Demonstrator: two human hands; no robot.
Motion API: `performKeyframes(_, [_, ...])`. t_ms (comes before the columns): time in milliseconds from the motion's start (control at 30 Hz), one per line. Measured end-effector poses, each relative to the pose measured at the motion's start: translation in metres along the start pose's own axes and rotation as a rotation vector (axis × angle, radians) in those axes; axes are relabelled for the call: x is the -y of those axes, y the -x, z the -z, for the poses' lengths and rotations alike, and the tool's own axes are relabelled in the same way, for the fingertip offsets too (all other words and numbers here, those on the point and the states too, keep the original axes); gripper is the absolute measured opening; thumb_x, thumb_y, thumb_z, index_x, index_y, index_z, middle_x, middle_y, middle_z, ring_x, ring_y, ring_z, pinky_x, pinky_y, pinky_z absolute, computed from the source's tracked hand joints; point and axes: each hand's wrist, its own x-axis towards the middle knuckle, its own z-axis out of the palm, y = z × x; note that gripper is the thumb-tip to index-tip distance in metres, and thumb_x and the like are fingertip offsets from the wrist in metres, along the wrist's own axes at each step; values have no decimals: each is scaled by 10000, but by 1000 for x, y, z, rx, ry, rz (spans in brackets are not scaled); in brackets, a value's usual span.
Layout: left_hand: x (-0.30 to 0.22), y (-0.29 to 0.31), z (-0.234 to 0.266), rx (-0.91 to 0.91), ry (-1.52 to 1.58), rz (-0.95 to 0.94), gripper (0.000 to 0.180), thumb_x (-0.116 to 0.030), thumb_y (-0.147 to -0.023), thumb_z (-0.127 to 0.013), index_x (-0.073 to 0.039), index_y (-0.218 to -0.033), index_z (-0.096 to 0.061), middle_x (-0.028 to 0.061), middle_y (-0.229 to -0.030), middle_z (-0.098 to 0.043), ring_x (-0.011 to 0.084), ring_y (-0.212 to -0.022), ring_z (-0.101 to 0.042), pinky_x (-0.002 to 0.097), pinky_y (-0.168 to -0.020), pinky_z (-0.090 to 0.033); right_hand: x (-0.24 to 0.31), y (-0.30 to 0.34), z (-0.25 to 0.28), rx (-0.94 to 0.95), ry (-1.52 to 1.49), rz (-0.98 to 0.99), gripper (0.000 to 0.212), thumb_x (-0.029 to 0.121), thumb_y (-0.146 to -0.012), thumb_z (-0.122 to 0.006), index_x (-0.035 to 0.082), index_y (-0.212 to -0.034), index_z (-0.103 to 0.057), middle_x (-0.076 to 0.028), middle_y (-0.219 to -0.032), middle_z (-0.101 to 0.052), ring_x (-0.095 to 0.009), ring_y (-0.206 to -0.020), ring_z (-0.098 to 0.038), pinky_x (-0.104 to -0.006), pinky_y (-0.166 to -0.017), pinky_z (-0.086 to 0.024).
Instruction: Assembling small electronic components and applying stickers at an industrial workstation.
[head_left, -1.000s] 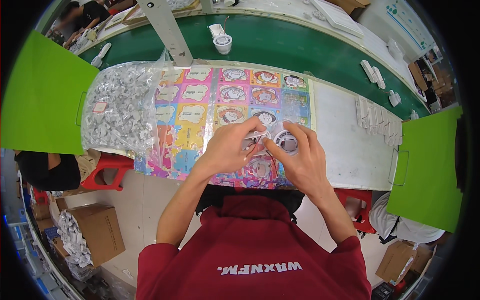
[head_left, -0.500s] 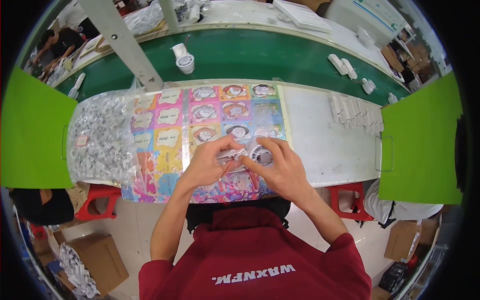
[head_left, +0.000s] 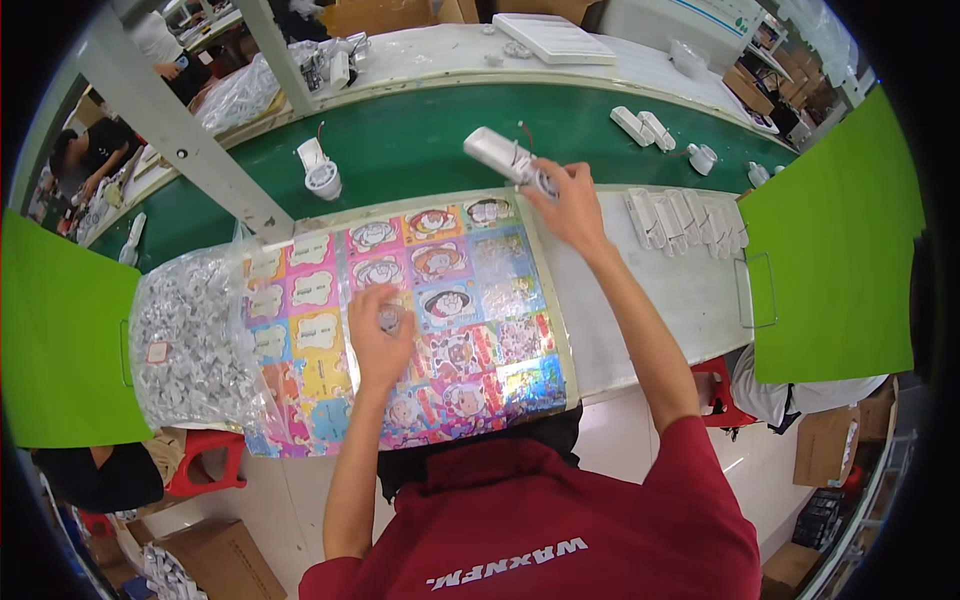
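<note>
R hand (head_left: 568,205) grasps a long white plastic housing w/ a round end (head_left: 494,150), out past the worktop's (head_left: 625,335) far edge, over the flat green belt (head_left: 420,125). Grip's at the round end, prob. bc it's the handiest bit & leaves the long body free, pointing far-L. L hand (head_left: 380,335) is over the middle of the glossy multicolour cartoon-print mat (head_left: 520,382), fingers curled; can't tell if they hold anything or touch the mat.

Slim white plastic shells (head_left: 680,222) sit side by side nr the worktop's far R corner, prob. lined up for easy R-hand pickup. Clear plastic bag of small white parts (head_left: 190,330) lies at the L end, prob. keeping loose bits together.
</note>
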Motion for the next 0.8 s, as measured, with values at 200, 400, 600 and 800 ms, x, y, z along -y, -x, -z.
performKeyframes(200, [-3, 4, -12, 38, -159, -107, 228, -39, -762, -667, -70, -987, -680, 124, -1154, -631, 334, -1090, -569, 438, -973, -432, -51, -87, -40, 44, 124, -236, 556, 447, -869, -733, 239, -1374, -625, -258, -1212, -597, -407, -1149, -579, -443, -961, -508])
performKeyframes(400, [-9, 1, -5, 36, -166, -42, 190, 5, -778, -647, -29, -963, -678, 142, -1116, -630, 341, -1058, -572, 430, -956, -446, -86, -134, -19, 69, -121, -149, 591, 479, -892, -703, 25, -1266, -648, -184, -1021, -732, -344, -989, -699, -434, -878, -547])
performKeyframes(600, [-24, -12, -15, 44, -250, -37, 155, -5, -777, -624, -36, -927, -652, 149, -1085, -620, 349, -1019, -565, 441, -916, -439, -227, -189, 55, -292, 561, -263, 346, 222, -828, -635, 86, -1137, -708, -199, -1206, -666, -428, -1139, -590, -500, -974, -496])
performKeyframes(800, [-24, -9, -12, 27, -290, -22, 157, -2, -761, -627, -39, -914, -634, 148, -1080, -617, 347, -1014, -565, 438, -914, -438, -249, -184, 58, -100, 653, -510, 363, 300, -836, -681, 112, -1141, -731, -156, -1359, -563, -388, -1304, -461, -500, -1067, -425])
